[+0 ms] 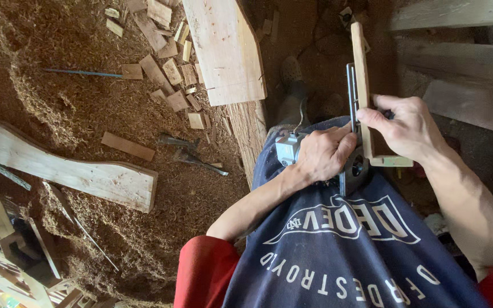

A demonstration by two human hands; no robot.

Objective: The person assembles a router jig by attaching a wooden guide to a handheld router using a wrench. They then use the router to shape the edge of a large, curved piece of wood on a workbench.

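Note:
My left hand (322,154) is closed around a small grey power tool (287,149) held against my lap. A dark metal guide bar (351,97) runs up from the tool beside a narrow wooden piece (361,68). My right hand (407,126) grips that wooden piece near its lower end, thumb pressed on its edge. The tool's round underside (358,166) shows just below my hands. I wear a dark blue printed shirt (343,251) with red sleeves.
Sawdust covers the ground (75,102). A wide plank (226,48) lies ahead, and a curved board (69,171) lies to the left. Several small wood offcuts (169,68) are scattered about, with dark hand tools (192,157). Timber beams (463,63) stand at right.

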